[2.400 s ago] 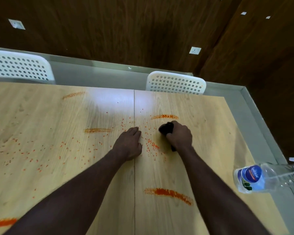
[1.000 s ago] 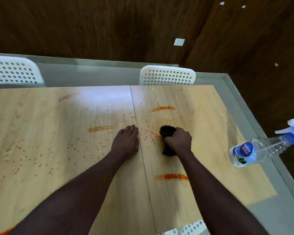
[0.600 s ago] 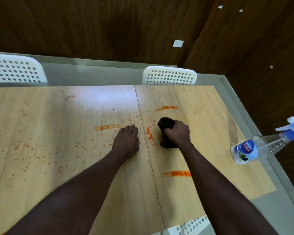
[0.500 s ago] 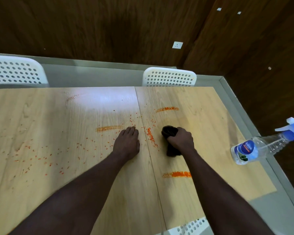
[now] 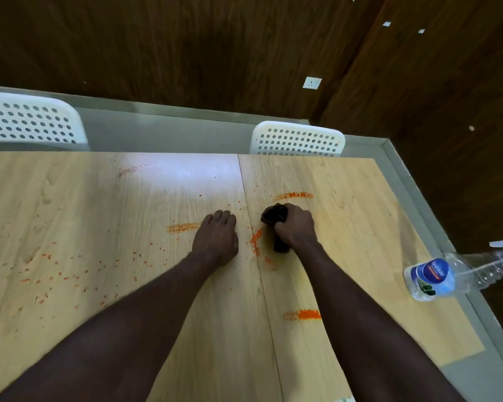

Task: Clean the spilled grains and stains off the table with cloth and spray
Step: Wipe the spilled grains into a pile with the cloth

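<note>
Right hand (image 5: 295, 227) grips cloth (image 5: 273, 215); spray bottle (image 5: 447, 277) label blurred.

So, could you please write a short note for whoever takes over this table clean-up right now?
Left grip: open, flat on the table, holding nothing.
Right grip: holds the dark cloth, pressed to the table.
Spray bottle: at the table's right edge, untouched.
Done: some grains swept into a small pile between the grips.
Left: scattered grains across the left half; orange stains, one beyond the cloth, one left of it, one nearer you, and a faint one at the far side.
</note>
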